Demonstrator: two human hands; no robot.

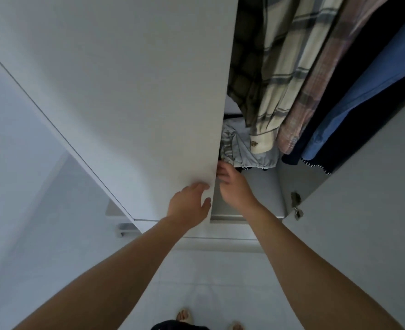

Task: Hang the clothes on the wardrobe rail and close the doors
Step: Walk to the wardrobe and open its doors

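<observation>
The white left wardrobe door point(130, 96) stands nearly shut. My left hand point(189, 204) lies against its lower face with fingers on the panel and the thumb at the door's edge. My right hand point(232, 184) reaches into the gap just inside that edge, fingers loosely curled beside a crumpled pale grey garment point(242, 151) on the wardrobe floor; it holds nothing that I can see. Above hang a cream plaid shirt point(289, 67), a pink plaid shirt point(325, 75), a blue shirt point(363, 91) and dark clothes. The right door point(368, 186) stands open.
A metal hinge point(296, 206) sits on the right door's inner side. A drawer front with a handle point(125, 228) lies below the left door. Pale floor tiles point(208, 282) and my feet point(185, 315) are at the bottom.
</observation>
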